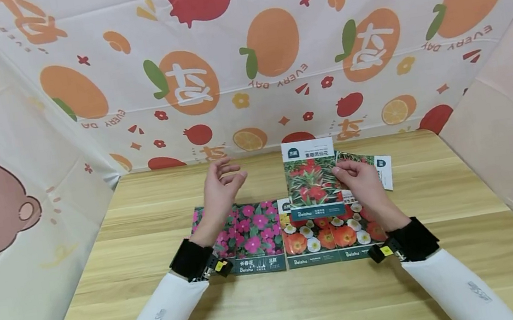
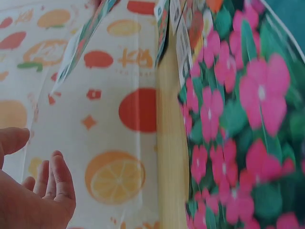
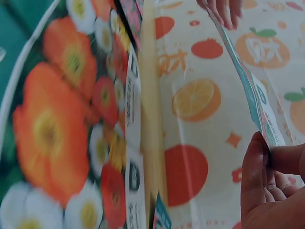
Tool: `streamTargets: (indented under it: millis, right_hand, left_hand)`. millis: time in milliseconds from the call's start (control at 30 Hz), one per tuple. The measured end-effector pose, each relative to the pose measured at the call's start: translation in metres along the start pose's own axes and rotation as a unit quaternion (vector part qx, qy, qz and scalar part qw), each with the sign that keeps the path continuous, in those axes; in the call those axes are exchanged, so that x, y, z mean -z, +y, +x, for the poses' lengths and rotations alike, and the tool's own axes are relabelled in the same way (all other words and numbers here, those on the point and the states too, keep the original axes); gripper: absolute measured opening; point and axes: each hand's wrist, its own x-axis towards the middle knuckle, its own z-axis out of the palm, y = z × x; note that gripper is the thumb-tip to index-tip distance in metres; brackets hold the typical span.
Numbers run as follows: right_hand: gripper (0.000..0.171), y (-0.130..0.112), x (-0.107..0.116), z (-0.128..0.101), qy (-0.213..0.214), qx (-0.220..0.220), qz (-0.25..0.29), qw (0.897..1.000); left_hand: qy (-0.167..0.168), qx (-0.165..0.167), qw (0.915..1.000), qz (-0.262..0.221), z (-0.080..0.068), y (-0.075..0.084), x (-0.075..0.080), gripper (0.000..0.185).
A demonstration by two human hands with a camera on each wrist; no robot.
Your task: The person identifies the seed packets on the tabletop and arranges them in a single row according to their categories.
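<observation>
My right grip (image 1: 355, 175) pinches only the red-flower packet's (image 1: 312, 182) edge; it may slip. My left grip (image 1: 220, 184) is spread, holding nothing.

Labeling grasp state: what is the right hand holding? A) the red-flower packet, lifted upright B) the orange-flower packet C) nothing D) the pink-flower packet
A: the right hand pinches the red-flower packet at its edge and holds it upright above the table, while the pink-flower packet and orange-flower packet lie flat; the left hand is raised and holds nothing.
</observation>
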Motion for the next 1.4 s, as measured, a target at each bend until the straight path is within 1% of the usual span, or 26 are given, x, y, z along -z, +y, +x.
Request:
streamTargets:
  millis: [67,200,367,467,600,700,800,967,1133,1400]
  right_hand:
    - [0.048,0.003,0.008,-0.002,0.003,-0.011,-0.009,1.000]
    - [0.050,0.008,0.021,-0.005,0.007,-0.012,-0.026,1.000]
    - [0.051,0.015,0.038,-0.010,0.007,-0.012,-0.059,0.998]
    - [0.054,0.021,0.050,-0.012,0.004,-0.022,-0.071,0.997]
    - [0.056,0.029,0.068,-0.016,-0.003,-0.040,-0.087,0.995]
    - [0.057,0.037,0.081,-0.020,-0.006,-0.049,-0.107,0.993]
    - [0.060,0.046,0.095,-0.025,-0.006,-0.061,-0.127,0.990]
    - [0.063,0.059,0.117,-0.037,-0.007,-0.077,-0.173,0.982]
    - [0.058,0.071,0.135,-0.043,-0.004,-0.069,-0.223,0.972]
    - [0.056,0.080,0.151,-0.047,-0.011,-0.079,-0.252,0.964]
  left_hand:
    - [0.012,0.004,0.9999,0.003,0.000,-0.001,0.009,0.057]
    - [0.033,0.004,0.9994,0.013,0.000,-0.002,0.022,0.055]
    - [0.046,0.000,0.9988,0.019,-0.002,-0.003,0.029,0.052]
    - [0.050,0.000,0.9985,0.022,-0.004,-0.004,0.034,0.046]
    - [0.068,-0.008,0.9969,0.038,-0.005,-0.006,0.043,0.037]
    - [0.084,-0.012,0.9952,0.049,-0.006,-0.007,0.050,0.035]
    - [0.092,-0.008,0.9945,0.051,-0.007,-0.007,0.056,0.034]
    - [0.093,0.002,0.9944,0.051,-0.010,-0.008,0.061,0.034]
    - [0.088,0.007,0.9950,0.047,-0.012,-0.009,0.064,0.035]
    - [0.084,0.015,0.9951,0.051,-0.014,-0.013,0.068,0.036]
